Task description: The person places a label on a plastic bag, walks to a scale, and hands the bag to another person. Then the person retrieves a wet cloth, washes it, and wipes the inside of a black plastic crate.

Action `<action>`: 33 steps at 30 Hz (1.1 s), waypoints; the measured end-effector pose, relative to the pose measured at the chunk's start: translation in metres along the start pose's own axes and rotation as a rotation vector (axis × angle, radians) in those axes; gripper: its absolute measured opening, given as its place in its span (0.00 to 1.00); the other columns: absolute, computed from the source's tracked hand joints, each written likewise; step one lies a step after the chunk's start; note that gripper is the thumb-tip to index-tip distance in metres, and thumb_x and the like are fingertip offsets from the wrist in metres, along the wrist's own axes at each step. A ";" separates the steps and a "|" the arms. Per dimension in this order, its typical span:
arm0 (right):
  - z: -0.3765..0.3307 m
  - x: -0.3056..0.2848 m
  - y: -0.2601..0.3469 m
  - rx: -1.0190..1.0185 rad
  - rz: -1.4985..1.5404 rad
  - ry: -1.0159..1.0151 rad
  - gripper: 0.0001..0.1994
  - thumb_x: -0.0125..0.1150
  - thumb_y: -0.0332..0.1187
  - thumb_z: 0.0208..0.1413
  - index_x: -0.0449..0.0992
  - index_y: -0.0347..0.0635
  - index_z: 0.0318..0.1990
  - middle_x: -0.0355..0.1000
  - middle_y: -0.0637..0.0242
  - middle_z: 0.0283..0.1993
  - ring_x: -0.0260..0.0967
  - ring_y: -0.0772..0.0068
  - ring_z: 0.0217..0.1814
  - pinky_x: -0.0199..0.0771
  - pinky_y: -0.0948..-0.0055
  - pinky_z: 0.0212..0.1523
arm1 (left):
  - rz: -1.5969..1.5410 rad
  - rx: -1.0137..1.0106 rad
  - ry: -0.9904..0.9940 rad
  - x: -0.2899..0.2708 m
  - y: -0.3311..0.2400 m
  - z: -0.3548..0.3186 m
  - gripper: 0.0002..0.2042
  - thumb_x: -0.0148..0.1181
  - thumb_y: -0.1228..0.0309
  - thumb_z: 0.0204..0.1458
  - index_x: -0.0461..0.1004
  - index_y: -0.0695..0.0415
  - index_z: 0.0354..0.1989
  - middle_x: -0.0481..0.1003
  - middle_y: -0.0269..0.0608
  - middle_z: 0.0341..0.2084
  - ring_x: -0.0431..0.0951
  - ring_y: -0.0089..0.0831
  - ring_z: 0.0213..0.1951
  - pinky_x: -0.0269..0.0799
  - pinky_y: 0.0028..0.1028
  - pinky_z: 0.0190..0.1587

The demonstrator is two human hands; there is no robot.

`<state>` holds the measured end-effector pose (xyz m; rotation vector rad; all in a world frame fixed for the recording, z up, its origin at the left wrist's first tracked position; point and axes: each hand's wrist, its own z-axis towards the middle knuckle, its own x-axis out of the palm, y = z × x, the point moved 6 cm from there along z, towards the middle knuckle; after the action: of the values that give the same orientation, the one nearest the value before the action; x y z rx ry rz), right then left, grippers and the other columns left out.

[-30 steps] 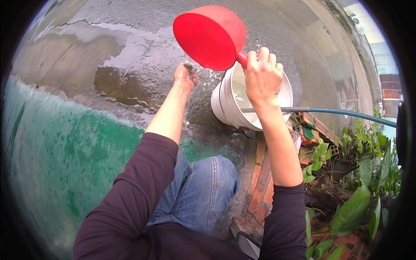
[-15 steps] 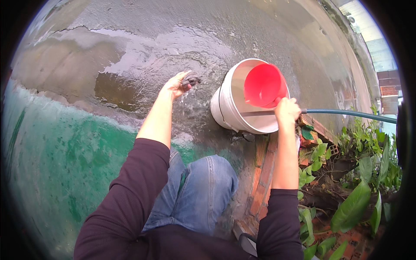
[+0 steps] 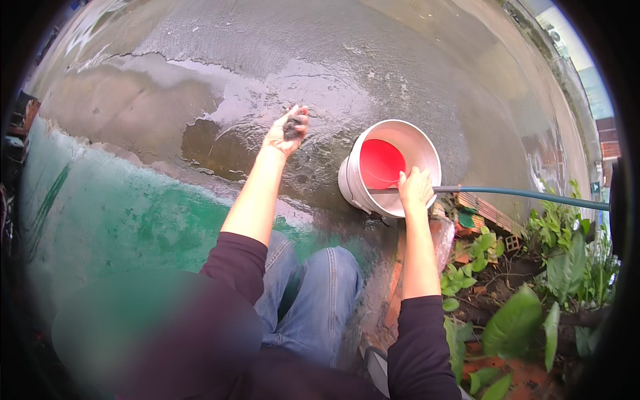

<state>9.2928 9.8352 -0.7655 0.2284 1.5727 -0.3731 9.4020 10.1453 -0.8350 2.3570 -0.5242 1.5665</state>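
My left hand [image 3: 279, 141] is raised over the wet floor, its fingers curled around a dark wet scrubbing pad [image 3: 292, 128]; whether it is mesh or cloth is hard to make out. My right hand [image 3: 417, 189] reaches over the near rim of a white bucket [image 3: 349, 185]. It grips a red plastic dipper [image 3: 381, 161], whose bowl is down inside the bucket. My fingers cover the dipper's handle. A blue-green hose [image 3: 520, 192] runs in from the right, passes by my right hand and ends inside the bucket.
Wet grey concrete [image 3: 427, 60] spreads beyond the bucket, with a shallow puddle left of it. Green-painted floor [image 3: 133, 207] lies at the left. On the right, a brick edging [image 3: 490, 212] borders a bed of leafy plants [image 3: 513, 320]. My bent knees [image 3: 327, 287] are close below.
The red dipper has gone from above the bucket's rim down into it with my right hand. My left fingers have closed more around the dark pad, and water no longer drips from it.
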 end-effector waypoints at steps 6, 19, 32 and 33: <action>-0.070 -0.096 -0.042 0.099 0.171 0.171 0.14 0.60 0.44 0.51 0.75 0.42 0.35 0.67 0.51 0.37 0.70 0.48 0.40 0.71 0.53 0.38 | 0.389 0.141 -0.392 0.121 -0.019 -0.063 0.14 0.60 0.57 0.51 0.66 0.51 0.36 0.68 0.34 0.20 0.66 0.26 0.17 0.53 0.20 0.13; -0.279 -0.313 -0.102 0.440 0.414 0.764 0.12 0.60 0.44 0.48 0.79 0.50 0.37 0.74 0.56 0.45 0.71 0.52 0.49 0.70 0.57 0.49 | 0.753 0.047 -0.538 0.349 -0.028 -0.183 0.12 0.50 0.56 0.50 0.67 0.51 0.35 0.71 0.36 0.19 0.71 0.32 0.19 0.59 0.29 0.15; -0.427 -0.179 -0.163 0.481 0.361 1.169 0.10 0.52 0.33 0.53 0.79 0.40 0.33 0.77 0.56 0.30 0.75 0.65 0.23 0.74 0.66 0.22 | 0.659 0.006 -0.199 0.422 -0.079 -0.265 0.10 0.56 0.62 0.50 0.69 0.55 0.35 0.73 0.37 0.25 0.74 0.32 0.24 0.71 0.30 0.22; -0.444 -0.179 -0.157 0.693 0.537 1.208 0.11 0.47 0.31 0.57 0.76 0.41 0.42 0.77 0.56 0.28 0.73 0.66 0.19 0.73 0.67 0.18 | 0.633 0.011 -0.158 0.422 -0.084 -0.268 0.09 0.59 0.69 0.47 0.70 0.55 0.36 0.74 0.40 0.28 0.74 0.35 0.30 0.74 0.36 0.30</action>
<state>8.8294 9.8711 -0.5700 1.6135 2.3717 -0.3498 9.3652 10.2662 -0.3444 2.4710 -1.4092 1.6025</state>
